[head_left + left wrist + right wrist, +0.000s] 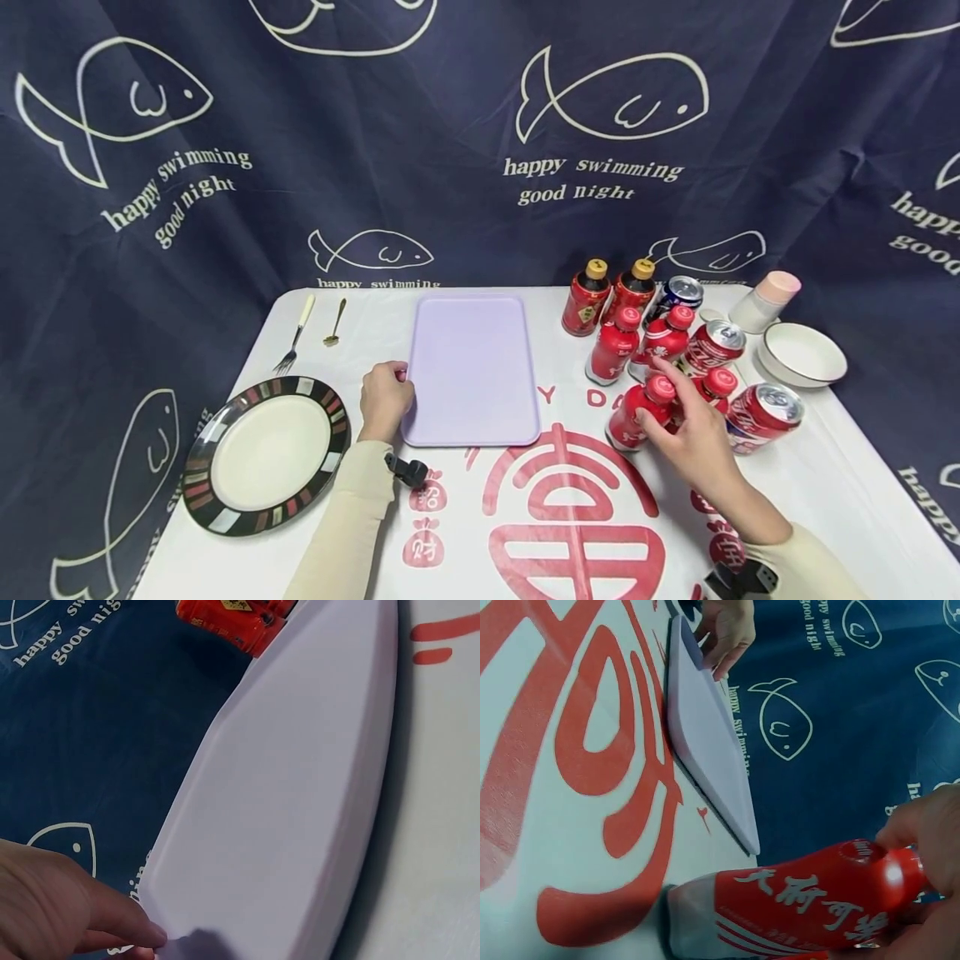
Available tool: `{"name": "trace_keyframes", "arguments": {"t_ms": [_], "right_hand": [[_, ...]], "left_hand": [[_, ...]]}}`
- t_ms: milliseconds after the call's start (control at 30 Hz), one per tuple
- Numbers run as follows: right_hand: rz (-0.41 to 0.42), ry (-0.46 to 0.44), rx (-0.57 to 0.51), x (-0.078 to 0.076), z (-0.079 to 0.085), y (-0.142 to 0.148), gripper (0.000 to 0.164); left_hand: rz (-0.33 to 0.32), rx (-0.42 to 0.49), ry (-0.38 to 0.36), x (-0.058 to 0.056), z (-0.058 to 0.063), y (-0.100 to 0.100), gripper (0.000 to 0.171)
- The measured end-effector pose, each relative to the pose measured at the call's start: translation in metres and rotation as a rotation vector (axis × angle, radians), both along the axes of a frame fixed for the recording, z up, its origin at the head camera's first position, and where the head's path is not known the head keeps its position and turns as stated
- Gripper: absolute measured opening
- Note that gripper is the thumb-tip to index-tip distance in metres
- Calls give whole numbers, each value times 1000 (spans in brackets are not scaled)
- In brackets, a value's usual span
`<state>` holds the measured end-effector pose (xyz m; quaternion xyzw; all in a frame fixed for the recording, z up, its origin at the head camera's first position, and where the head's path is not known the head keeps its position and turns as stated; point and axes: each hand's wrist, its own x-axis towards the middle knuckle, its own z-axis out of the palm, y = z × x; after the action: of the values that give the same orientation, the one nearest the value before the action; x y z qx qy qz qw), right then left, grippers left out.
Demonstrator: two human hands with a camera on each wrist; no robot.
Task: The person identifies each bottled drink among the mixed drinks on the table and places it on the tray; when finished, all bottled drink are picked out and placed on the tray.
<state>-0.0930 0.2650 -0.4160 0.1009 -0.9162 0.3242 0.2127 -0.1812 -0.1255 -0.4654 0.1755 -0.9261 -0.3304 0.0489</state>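
Observation:
A pale purple tray point(472, 367) lies flat on the table, and my left hand point(386, 400) pinches its left rim. The left wrist view shows the fingertips point(154, 935) at the tray's edge. On the right, my right hand point(693, 429) holds a red cola bottle point(633, 421) near its neck, thumb on one side and fingers on the other. That bottle stands upright, its base on or very near the tabletop. Behind and beside it are more red-capped bottles point(612, 350), some partly hidden by the right hand.
Yellow-capped bottles point(585, 302), a blue can point(678, 296) and red cans point(761, 417) crowd the right side. Beyond them are a pink-topped cup point(765, 302) and a white bowl point(802, 357). At left lie a dark-rimmed plate point(270, 454), a fork point(295, 337) and a small spoon point(337, 323).

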Motion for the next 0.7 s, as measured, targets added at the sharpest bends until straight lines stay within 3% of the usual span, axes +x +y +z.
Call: {"name": "trace_keyframes", "arguments": {"t_ms": [433, 700], "right_hand": [[2, 71, -217, 4, -17, -4, 77], [18, 35, -220, 6, -22, -5, 89]], "left_hand": [[-10, -43, -9, -1, -1, 1, 34], [-27, -53, -28, -1, 1, 3, 36]]}}
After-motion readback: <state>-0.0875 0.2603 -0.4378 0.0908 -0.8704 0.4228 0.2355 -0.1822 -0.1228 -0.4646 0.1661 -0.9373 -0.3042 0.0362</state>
